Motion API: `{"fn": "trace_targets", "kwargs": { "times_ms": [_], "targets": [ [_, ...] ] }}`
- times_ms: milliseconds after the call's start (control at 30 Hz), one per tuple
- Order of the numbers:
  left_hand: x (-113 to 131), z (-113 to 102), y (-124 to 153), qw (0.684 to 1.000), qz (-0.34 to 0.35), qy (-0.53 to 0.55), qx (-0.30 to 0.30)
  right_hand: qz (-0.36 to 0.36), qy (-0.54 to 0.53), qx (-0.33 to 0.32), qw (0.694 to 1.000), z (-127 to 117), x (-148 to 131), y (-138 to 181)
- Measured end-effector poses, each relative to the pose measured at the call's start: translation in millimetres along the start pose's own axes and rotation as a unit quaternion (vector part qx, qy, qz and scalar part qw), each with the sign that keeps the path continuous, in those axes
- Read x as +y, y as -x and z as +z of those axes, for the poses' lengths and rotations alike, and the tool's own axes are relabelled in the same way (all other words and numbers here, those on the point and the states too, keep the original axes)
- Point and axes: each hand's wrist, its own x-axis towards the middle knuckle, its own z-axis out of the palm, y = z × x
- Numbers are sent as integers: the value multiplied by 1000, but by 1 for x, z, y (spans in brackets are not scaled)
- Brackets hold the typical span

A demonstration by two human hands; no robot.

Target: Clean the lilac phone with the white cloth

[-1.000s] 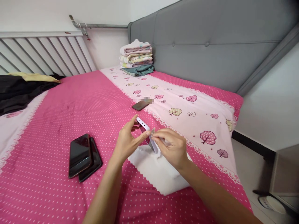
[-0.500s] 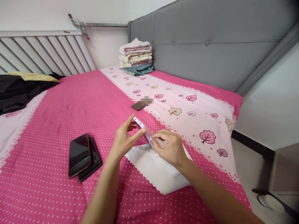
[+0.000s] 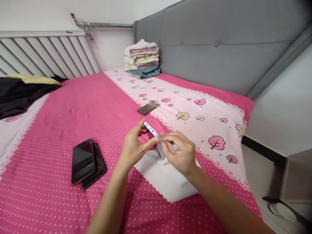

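My left hand [image 3: 133,144] grips a pale lavender phone case [image 3: 151,130] by its long sides, thumb on the near side and fingers on the far side. The case is tilted on edge, with small cutouts along its top rim. My right hand [image 3: 181,152] pinches a crumpled white wipe or tissue [image 3: 162,134] between thumb and forefinger, against the case's right edge. Whether a phone sits inside the case I cannot tell. Under both hands lies a white cloth [image 3: 158,180] with a zigzag edge.
To the left, a dark phone [image 3: 83,159] overlaps a second black phone [image 3: 101,167] on the pink dotted bedsheet [image 3: 48,195]. Farther ahead lies a flat dark object [image 3: 146,109], partly blurred. Folded bedding [image 3: 142,60] is stacked by the grey headboard [image 3: 219,58]. Black clothes [image 3: 21,96] lie far left.
Both hands and the phone case have shifted slightly to the right. The right fingers with the wipe have moved a little up along the case's edge.
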Motion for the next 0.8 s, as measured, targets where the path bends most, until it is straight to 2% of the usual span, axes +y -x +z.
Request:
{"fn": "trace_targets", "kwargs": {
  "times_ms": [500,800],
  "targets": [
    [-7,-5,-5,998,-45,41,1,12,39,-70,997,4,7,3],
    [-3,-2,-3,999,-22,36,-2,-34,-3,11,999,0,-1,-1]
  ]
}}
